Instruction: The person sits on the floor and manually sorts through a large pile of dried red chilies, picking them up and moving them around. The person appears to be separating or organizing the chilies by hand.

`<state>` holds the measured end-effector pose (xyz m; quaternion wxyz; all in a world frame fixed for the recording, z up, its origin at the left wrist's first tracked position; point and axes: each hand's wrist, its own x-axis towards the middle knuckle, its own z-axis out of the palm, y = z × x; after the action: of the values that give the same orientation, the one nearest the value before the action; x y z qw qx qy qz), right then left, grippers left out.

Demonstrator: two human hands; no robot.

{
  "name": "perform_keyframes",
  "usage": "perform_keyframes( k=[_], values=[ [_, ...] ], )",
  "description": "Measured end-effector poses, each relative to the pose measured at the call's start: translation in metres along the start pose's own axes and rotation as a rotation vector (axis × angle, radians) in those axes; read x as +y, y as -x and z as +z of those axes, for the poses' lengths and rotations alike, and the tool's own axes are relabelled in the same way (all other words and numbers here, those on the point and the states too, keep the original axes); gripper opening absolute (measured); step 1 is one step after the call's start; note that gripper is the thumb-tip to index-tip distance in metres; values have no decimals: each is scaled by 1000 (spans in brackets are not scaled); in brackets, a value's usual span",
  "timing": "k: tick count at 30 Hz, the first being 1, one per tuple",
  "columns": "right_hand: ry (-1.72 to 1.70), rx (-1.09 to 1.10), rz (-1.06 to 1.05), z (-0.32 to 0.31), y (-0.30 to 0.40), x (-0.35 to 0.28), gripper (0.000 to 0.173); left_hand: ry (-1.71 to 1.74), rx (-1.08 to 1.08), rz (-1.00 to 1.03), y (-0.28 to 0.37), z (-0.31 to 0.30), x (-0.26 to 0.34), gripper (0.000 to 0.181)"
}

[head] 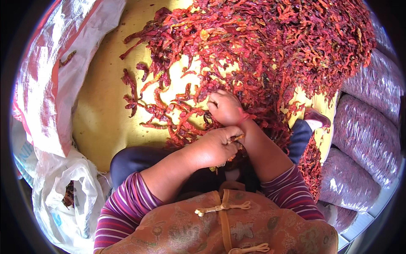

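Note:
Dried red chili peppers (241, 47) lie in a large loose heap on a yellow sheet (98, 127), thinning out towards the left. My left hand (219, 146) is closed around several yellowish-brown dried peppers (236, 138), whose ends stick out between and below the fingers. Just beyond it, my right hand (225, 108) rests low at the edge of the scattered chilies, its fingers curled and pointing left. What lies under those fingers is hidden. The left hand is close beside my right forearm, overlapping it in the view.
Clear plastic bags full of dark red chilies (364, 136) are stacked along the right. A white woven sack (69, 203) with dark contents stands open at lower left, below a large red-and-white sack (47, 95). A shoe (317, 117) rests on the sheet at right, near more chilies.

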<state>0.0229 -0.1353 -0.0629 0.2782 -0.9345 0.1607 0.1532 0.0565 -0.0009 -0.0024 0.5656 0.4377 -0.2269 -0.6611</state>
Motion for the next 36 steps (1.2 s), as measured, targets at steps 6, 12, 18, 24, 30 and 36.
perform_keyframes(
  k=[6, 12, 18, 24, 30, 36],
  values=[
    [-924, 3, 160, -43, 32, 0, 11, 143, 308, -63, -3, -12, 4, 22],
    [-1052, 34, -145, -56, 54, -24, 10, 417, 432, 63, -1, -9, 12, 23],
    [-992, -86, -304, -71, 27, -21, 16, 639, 468, 10, 5, -15, 26, 14],
    [-293, 135, -256, -38, -38, -8, 30, 684, 356, 81, 2, -25, 28, 10],
    [158, -259, -313, -12, -4, -6, 23, 688, 235, 180, 8, -29, 31, 21],
    [-169, 288, -250, -67, -76, -33, 23, 783, 74, 242, 15, -35, 34, 8]
  ],
)
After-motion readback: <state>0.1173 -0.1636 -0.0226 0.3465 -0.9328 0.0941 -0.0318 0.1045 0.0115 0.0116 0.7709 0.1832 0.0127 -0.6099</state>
